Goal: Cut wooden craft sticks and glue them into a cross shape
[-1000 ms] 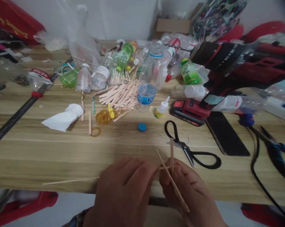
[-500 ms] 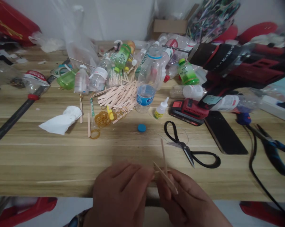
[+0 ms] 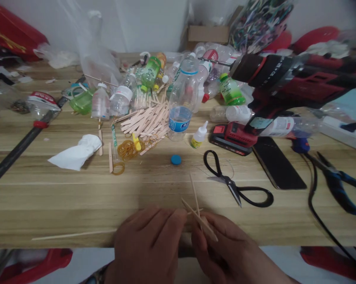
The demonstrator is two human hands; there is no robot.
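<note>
At the front edge of the table, my right hand is closed round thin wooden craft sticks that cross each other. One of them points up and away, and another slants from upper left to lower right. My left hand lies just beside it, back upward and fingers bent together. Its thumb and forefinger pinch the end of a short thin stick that bridges the two hands; the grip itself is mostly hidden. Black-handled scissors lie a little beyond my right hand, and a blue bottle cap sits further ahead.
A heap of craft sticks, rubber bands, a glue bottle and a clear plastic bottle stand ahead. To the right are a red cordless drill, phone and pliers. A crumpled tissue lies left.
The crossed sticks and my right hand have shifted slightly left, and the upright stick leans further left. My left hand keeps its pinch. The whole view has moved a little.
</note>
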